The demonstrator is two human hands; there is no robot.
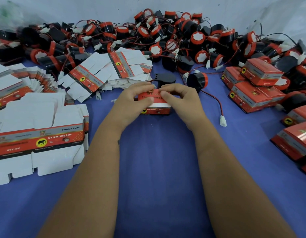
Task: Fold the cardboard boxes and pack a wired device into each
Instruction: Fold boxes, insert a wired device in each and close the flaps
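Observation:
A small red cardboard box (155, 107) stands on the blue cloth at the centre. My left hand (133, 100) grips its left side, thumb on the red top flap. My right hand (179, 98) pinches the flap from the right, fingers curled over the box's back edge. A white strip shows under the flap. Just behind the box lies a black and red wired device (197, 81), its red and black wire running to a white plug (223, 121) on the right. A black bracket part (165, 79) lies behind my fingers.
Flat unfolded box blanks (40, 134) are stacked at the left, with more blanks (107, 69) fanned behind. A big heap of wired devices (166, 36) fills the back by the wall. Finished boxes (255, 88) pile up at the right.

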